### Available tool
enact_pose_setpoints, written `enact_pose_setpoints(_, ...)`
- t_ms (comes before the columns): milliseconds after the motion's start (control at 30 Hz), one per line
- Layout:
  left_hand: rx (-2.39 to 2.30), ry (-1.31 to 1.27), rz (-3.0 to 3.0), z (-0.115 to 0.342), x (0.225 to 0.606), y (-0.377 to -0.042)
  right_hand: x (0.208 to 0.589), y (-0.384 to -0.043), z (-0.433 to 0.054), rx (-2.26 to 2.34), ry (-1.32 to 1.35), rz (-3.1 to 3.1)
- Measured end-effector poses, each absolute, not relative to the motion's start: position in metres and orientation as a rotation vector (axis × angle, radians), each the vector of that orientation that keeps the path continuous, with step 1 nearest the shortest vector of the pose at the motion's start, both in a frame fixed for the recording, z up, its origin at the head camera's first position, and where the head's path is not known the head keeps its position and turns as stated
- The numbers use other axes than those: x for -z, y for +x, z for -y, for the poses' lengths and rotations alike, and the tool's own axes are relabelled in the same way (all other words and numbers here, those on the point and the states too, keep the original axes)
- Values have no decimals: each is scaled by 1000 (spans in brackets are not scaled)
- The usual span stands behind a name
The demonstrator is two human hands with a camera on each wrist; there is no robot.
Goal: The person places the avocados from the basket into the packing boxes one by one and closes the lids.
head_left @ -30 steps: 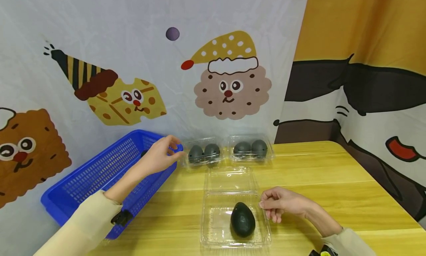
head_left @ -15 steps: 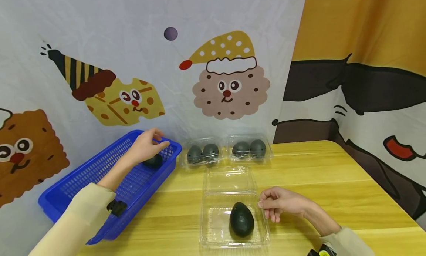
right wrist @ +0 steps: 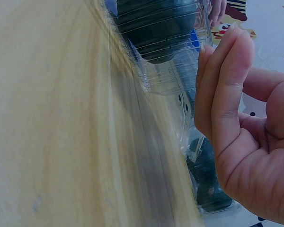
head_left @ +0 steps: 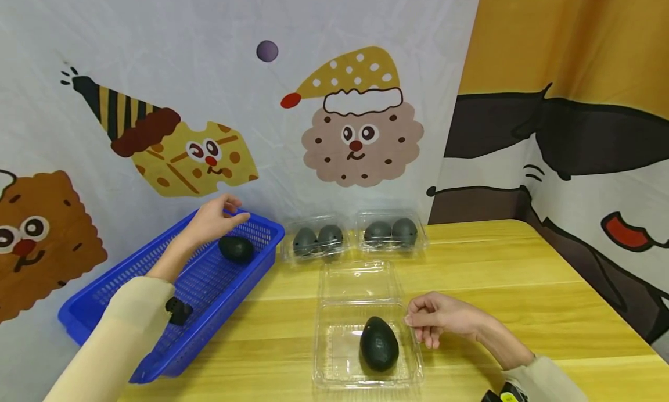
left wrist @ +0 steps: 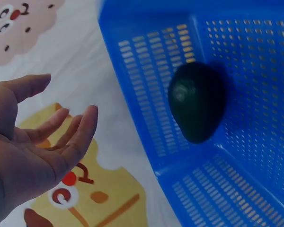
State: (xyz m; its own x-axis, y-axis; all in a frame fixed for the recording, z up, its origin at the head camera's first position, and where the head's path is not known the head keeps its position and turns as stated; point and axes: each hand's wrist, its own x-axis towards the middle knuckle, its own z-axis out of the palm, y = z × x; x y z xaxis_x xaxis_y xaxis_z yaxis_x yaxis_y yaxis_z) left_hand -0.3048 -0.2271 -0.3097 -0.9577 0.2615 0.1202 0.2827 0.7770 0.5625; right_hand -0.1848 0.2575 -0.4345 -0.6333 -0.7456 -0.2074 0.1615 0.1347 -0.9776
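My left hand (head_left: 216, 219) hovers above the far end of the blue plastic basket (head_left: 172, 367), fingers loosely bent and holding nothing. Below it, a dark green avocado (head_left: 236, 249) lies in the basket; the left wrist view shows the avocado (left wrist: 197, 101) apart from the left hand (left wrist: 47, 142). A clear clamshell box (head_left: 334, 355) stands with its lid folded back, and one avocado (head_left: 379, 344) sits in its right half. At the box's right rim is my right hand (head_left: 444, 320), fingers relaxed. In the right wrist view the right hand's fingers (right wrist: 227, 99) overlap the box side; the thumb tip is hidden.
Two closed clear boxes, one on the left (head_left: 316, 237) and one on the right (head_left: 392, 233), stand at the back, each with two dark avocados. Behind them hangs a cartoon-printed cloth (head_left: 449, 53). The wooden table (head_left: 512, 274) runs out to the right.
My left hand has moved left from beside the basket's far right corner to over its far end, uncovering the avocado inside. The right hand and open box have stayed put.
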Motion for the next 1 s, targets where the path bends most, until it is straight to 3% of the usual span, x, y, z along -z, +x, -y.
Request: enact_pose_setpoints(1000,809,-496,3035,274,354,-334,435,-185,-257,1589,-568,-1696)
